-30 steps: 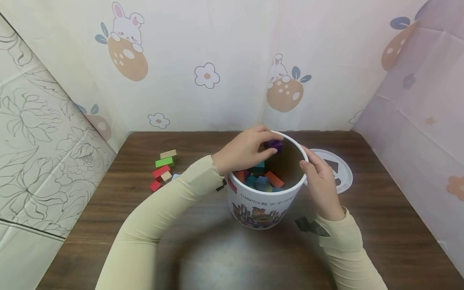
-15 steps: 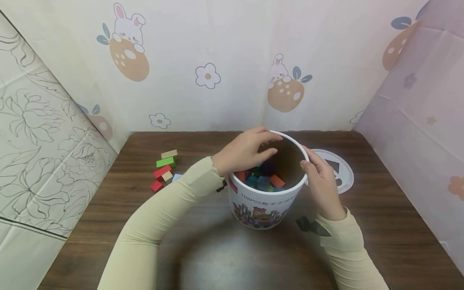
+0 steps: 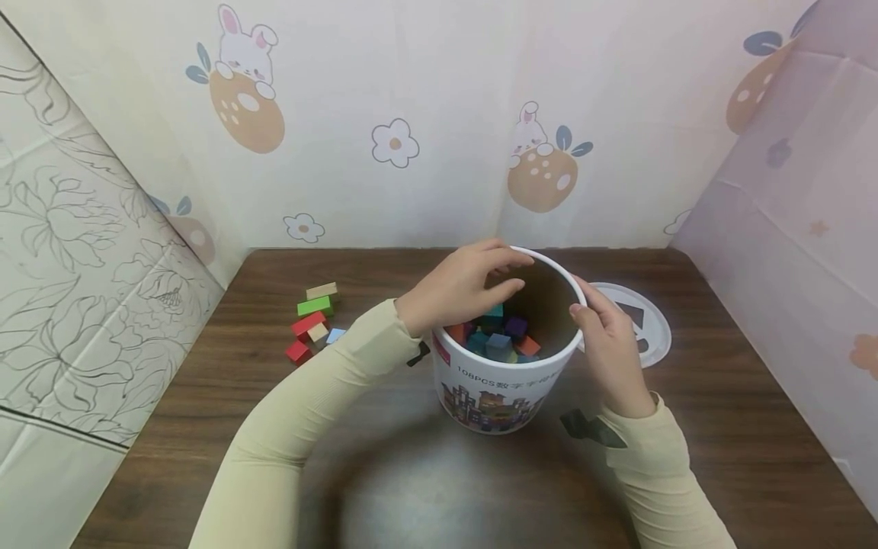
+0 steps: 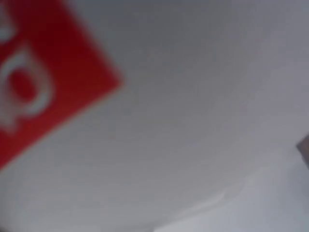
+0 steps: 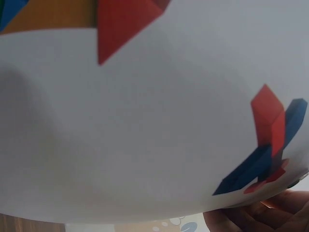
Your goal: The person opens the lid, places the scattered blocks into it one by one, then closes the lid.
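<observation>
A white bucket [image 3: 490, 404] printed with lettering and a block-building picture stands upright on the brown table. Several coloured blocks [image 3: 499, 347] lie at its bottom, a purple block [image 3: 516, 328] among them. Over the bucket's left rim reaches my left hand [image 3: 463, 286], thumb and fingers apart, holding nothing. My right hand [image 3: 610, 347] grips the right side of the rim, its thumb near the top edge; some of its fingers [image 5: 256, 215] show under the bucket wall in the right wrist view. The left wrist view shows only the bucket's white wall and a red label [image 4: 53, 72].
Left of the bucket, several loose blocks lie on the table [image 3: 384, 473], including a green block [image 3: 315, 306] and a red block [image 3: 298, 352]. A white lid [image 3: 658, 335] lies flat behind my right hand. A patterned curtain wall [image 3: 439, 206] rises at the table's back edge.
The purple block has left my left hand and dropped onto the other blocks in the bucket. Both hands stay almost where they were, the right still on the rim.
</observation>
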`<move>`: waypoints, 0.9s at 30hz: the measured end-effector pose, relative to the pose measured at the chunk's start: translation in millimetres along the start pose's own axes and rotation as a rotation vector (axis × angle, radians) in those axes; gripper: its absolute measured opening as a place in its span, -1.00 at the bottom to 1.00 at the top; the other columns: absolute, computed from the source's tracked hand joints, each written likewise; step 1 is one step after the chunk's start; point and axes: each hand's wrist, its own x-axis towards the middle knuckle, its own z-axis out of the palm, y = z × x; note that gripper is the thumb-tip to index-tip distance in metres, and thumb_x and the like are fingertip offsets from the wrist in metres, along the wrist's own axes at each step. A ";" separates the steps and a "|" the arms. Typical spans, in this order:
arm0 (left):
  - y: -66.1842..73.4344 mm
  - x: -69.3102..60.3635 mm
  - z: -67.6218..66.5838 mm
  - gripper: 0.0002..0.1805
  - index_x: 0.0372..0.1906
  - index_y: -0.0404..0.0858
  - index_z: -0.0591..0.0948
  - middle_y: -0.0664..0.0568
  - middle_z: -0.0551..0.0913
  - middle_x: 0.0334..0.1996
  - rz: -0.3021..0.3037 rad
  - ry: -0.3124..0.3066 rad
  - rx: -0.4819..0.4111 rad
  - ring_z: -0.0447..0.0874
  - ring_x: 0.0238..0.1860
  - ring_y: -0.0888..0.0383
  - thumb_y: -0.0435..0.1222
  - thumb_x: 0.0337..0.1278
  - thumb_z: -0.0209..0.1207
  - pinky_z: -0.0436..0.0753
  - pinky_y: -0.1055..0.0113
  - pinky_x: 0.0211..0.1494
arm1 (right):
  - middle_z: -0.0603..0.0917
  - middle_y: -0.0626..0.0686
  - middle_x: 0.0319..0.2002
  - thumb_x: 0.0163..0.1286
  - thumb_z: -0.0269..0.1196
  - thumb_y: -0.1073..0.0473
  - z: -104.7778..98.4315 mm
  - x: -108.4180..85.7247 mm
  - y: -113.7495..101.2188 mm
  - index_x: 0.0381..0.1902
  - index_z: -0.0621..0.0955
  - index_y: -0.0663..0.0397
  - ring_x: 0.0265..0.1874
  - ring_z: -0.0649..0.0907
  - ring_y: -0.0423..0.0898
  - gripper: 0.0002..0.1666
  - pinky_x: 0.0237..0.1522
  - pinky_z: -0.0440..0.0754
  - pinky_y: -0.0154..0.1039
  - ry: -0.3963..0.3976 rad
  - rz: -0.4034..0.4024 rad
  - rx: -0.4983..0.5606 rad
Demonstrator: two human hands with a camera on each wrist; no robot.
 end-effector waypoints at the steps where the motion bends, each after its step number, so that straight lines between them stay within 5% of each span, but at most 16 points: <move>1: 0.0 -1.4 -1.7 -0.56 0.23 -0.17 0.56 0.04 0.61 0.05 0.004 0.007 -0.005 0.63 0.04 0.23 -0.15 0.30 0.20 0.61 0.42 0.15 | 0.47 0.02 0.37 0.56 -0.08 0.09 -0.1 -0.2 0.0 0.41 0.41 -0.10 0.33 0.47 0.03 -0.49 0.29 0.48 0.08 0.001 0.002 -0.002; 12: -18.9 -37.0 -29.1 -0.57 0.21 -0.20 0.57 0.00 0.62 0.14 0.012 0.187 0.004 0.57 0.14 0.12 -0.19 0.28 0.23 0.60 0.28 0.21 | 0.46 0.01 0.38 0.56 -0.07 0.10 0.0 0.7 2.6 0.41 0.41 -0.11 0.34 0.47 0.02 -0.50 0.27 0.53 -0.14 0.001 0.000 -0.005; 19: -37.7 -65.2 -38.0 -0.55 0.24 -0.13 0.55 0.06 0.59 0.17 -0.068 0.246 0.048 0.52 0.21 0.18 -0.22 0.26 0.25 0.57 0.24 0.27 | 0.48 -0.01 0.37 0.55 -0.06 0.13 -1.3 0.1 2.9 0.39 0.43 -0.11 0.33 0.48 0.00 -0.50 0.23 0.54 -0.28 0.011 0.008 0.009; 27: -80.1 -116.4 -37.9 -0.54 0.27 -0.23 0.51 -0.08 0.56 0.15 -0.197 0.286 0.146 0.55 0.17 0.00 -0.23 0.30 0.21 0.57 0.06 0.20 | 0.48 -0.01 0.36 0.55 -0.07 0.12 0.5 0.3 0.6 0.40 0.42 -0.11 0.32 0.48 0.01 -0.50 0.26 0.54 -0.18 0.006 0.007 0.030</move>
